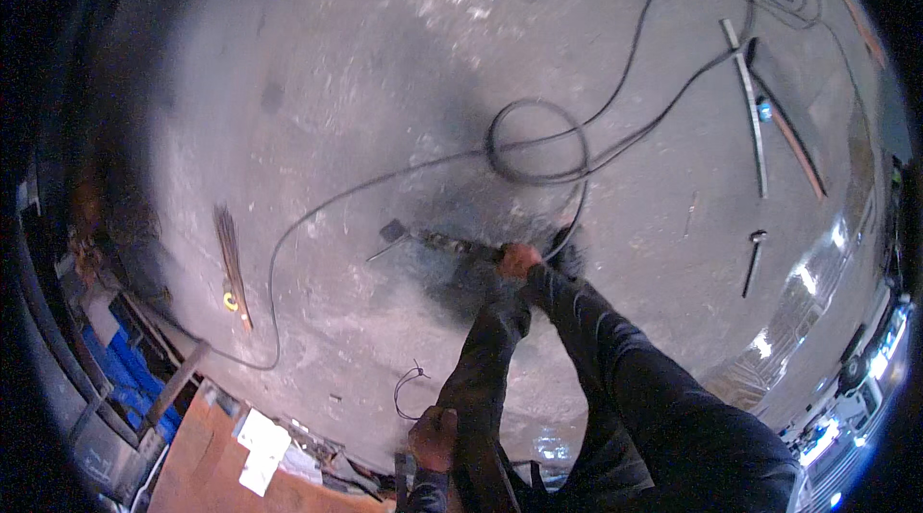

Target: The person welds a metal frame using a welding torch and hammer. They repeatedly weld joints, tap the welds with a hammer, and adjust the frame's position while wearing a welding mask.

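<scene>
The right hand (pixel 520 261) is at one end of a dark elongated piece (pixel 457 246) on the concrete floor (pixel 336 119), its grip unclear from here; the left hand (pixel 435 438) curls beside a leg (pixel 486 354), contents hidden; work appears underway, nothing visibly finished.

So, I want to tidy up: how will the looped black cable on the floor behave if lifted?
The black cable will probably flex rather than stay straight, since it lies in sweeping curves. Its wide, round loop suggests some springiness. Lifting that loop would likely tug the long lengths trailing off across the floor.
</scene>
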### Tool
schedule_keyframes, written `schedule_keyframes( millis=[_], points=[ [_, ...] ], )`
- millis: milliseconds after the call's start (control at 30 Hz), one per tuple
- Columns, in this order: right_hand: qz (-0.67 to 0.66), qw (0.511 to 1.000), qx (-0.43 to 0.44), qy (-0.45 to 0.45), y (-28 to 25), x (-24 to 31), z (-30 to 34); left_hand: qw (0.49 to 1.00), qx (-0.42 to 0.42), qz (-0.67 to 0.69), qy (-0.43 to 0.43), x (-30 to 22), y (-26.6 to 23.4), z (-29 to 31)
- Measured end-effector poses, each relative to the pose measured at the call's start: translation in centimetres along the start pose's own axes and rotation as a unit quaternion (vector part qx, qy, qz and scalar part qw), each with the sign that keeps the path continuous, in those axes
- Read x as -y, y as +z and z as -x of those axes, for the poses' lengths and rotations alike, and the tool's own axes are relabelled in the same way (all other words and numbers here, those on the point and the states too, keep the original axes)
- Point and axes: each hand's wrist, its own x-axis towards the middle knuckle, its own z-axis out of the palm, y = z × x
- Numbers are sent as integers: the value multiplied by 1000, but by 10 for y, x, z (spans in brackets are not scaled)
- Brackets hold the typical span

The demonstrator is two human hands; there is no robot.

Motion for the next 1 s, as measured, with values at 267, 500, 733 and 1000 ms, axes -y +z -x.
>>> schedule_keyframes(
  millis=[267,500,733,1000],
  points=[
    [-378,908,-27,-177,-122,75,231,992,10,-73,104,-20,24,-22],
    [-630,735,4,-251,-239,158,475,945,206,205,151,-115,-25,60],
    [-729,441,159,-499,-349,203,717,861,95,135,481,-324,-135,345],
    [-633,398,-6,-664,-409,123,895,883,415,32,216,-389,45,164]
  ],
)
